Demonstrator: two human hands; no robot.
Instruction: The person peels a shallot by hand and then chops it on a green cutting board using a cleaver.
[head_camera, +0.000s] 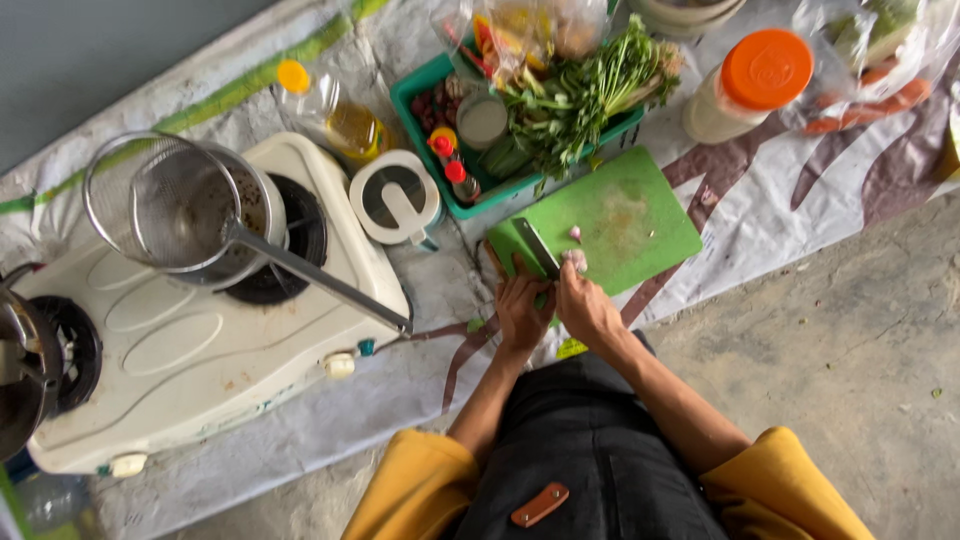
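Below, a person in a dark apron with yellow sleeves works at a green rectangular plastic cutting board (640, 215) laid on a printed plastic ground sheet (760, 200). All positions are given relative to this board.

Left hand (520, 312): at the board's near left corner, fingers closed around the handle of a dark-bladed kitchen knife (537, 247). The blade lies across that corner, tip pointing away from the person.

Right hand (585, 305): just beside the left hand, fingertips pinching a small pale clove, probably garlic (576, 261), against the board surface beside the blade. The view is too small to confirm what the piece is.

A second small pinkish clove (575, 233) lies loose on the board, just beyond the held one.

Beyond the board's far edge: a teal plastic basket (420, 85) holding a bunch of leafy green herbs (580, 95), red-capped small bottles (448, 155) and a jar.

Right of the basket: a white jar with an orange lid (750, 85).

Left of the board: a round white lidded container (395, 197), then a white two-burner gas stove (190, 350). A metal wire strainer with a long handle (165, 200) rests in a pot on one burner.

Beyond the stove: a clear bottle of yellow oil with a yellow cap (335, 115).
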